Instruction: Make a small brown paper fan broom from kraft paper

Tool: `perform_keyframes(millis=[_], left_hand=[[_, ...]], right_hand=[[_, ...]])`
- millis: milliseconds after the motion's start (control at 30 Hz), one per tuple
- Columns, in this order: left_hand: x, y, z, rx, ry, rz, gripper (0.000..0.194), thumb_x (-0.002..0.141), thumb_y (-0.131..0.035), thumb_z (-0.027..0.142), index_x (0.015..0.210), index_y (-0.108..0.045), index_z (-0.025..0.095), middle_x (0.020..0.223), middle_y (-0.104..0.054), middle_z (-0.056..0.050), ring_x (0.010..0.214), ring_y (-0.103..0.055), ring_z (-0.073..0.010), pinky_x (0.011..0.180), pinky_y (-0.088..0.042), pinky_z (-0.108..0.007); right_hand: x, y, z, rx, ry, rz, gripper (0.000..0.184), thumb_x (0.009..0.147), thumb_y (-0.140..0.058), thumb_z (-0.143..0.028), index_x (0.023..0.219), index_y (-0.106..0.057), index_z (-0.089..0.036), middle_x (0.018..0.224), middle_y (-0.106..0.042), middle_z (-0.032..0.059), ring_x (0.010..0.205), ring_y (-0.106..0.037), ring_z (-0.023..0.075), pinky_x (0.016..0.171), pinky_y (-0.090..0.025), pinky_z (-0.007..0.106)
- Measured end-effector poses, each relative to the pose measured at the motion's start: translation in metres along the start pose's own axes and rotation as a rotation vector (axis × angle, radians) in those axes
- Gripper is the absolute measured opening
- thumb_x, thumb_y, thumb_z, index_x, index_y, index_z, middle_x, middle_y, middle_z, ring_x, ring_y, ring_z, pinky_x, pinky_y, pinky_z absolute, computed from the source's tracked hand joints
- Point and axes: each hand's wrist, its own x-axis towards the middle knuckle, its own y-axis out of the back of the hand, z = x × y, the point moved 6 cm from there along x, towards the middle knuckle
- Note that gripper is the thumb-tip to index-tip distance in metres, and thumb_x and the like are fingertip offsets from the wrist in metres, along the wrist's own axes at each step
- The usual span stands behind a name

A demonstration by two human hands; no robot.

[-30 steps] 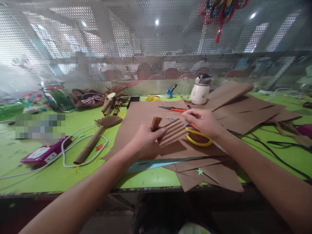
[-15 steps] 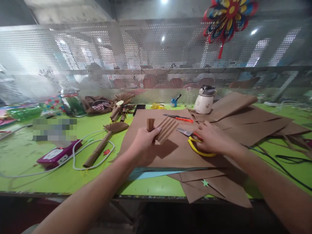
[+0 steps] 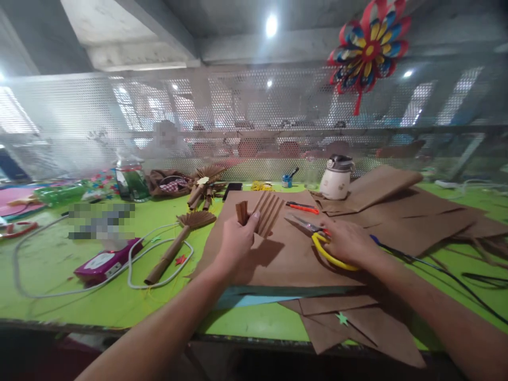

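Observation:
My left hand (image 3: 237, 241) is closed around a strip of accordion-folded brown paper (image 3: 270, 214). The folds fan out to the right of my thumb, and a bunched end stands up above my fingers. Over the handles of a pair of scissors (image 3: 335, 256) rests my right hand (image 3: 347, 241), its fingers curled on them. These scissors have yellow and red handles, and the slightly parted blades point left toward the folded paper without touching it. Beneath both hands lies a large brown paper sheet (image 3: 273, 270). A red utility knife (image 3: 304, 207) is just beyond the scissors.
Brown paper scraps (image 3: 357, 328) overhang the front edge. Left lie a rolled paper piece with a fan top (image 3: 169, 254), a white cable and a purple power strip (image 3: 107, 262). A white flask (image 3: 335, 180), more brown sheets (image 3: 420, 217) and a black cable are right.
The view has tilted up a little. My left hand has raised the folded paper into a more upright position. My right hand stays on the scissors, which have shifted slightly.

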Motion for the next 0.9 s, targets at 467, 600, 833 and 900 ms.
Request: perform_keyframes(millis=[467,600,833,900], left_hand=[[0.001,0.012,0.007,-0.218,-0.088,0.184,0.026,0.073,-0.063,0.039,0.074,-0.061,0.012,0.044,-0.045,0.006,0.037,-0.029,-0.0041,0.04,-0.024,-0.019],[-0.005,0.009,0.013,-0.159,-0.115,0.188,0.027,0.075,-0.062,0.038,0.076,-0.065,0.011,0.046,-0.048,0.005,0.041,-0.035,-0.006,0.044,-0.03,-0.019],[-0.019,0.009,0.03,-0.084,-0.264,0.251,0.019,0.077,-0.061,0.032,0.073,-0.064,0.013,0.047,-0.046,0.005,0.048,-0.043,-0.0085,0.051,-0.038,-0.02],[-0.02,0.009,0.033,-0.087,-0.291,0.254,0.019,0.077,-0.061,0.032,0.073,-0.064,0.014,0.047,-0.046,0.005,0.05,-0.045,-0.0093,0.054,-0.04,-0.02]], right_hand=[[-0.032,0.019,-0.06,1.41,0.053,-0.261,0.056,0.065,-0.067,-0.037,0.114,-0.049,-0.018,0.088,-0.061,0.0057,0.085,-0.062,0.0212,0.074,-0.051,0.031],[-0.034,0.022,-0.068,1.134,0.06,-0.145,0.047,0.074,-0.061,-0.045,0.11,-0.05,-0.017,0.088,-0.064,0.0072,0.081,-0.064,0.0208,0.074,-0.051,0.031],[-0.044,0.045,-0.087,0.884,0.152,0.084,0.04,0.076,-0.051,-0.045,0.103,-0.056,-0.015,0.081,-0.067,0.0082,0.069,-0.063,0.02,0.061,-0.052,0.03],[-0.046,0.05,-0.089,0.866,0.159,0.138,0.039,0.076,-0.05,-0.044,0.101,-0.057,-0.015,0.082,-0.068,0.0085,0.068,-0.063,0.0197,0.06,-0.052,0.029]])
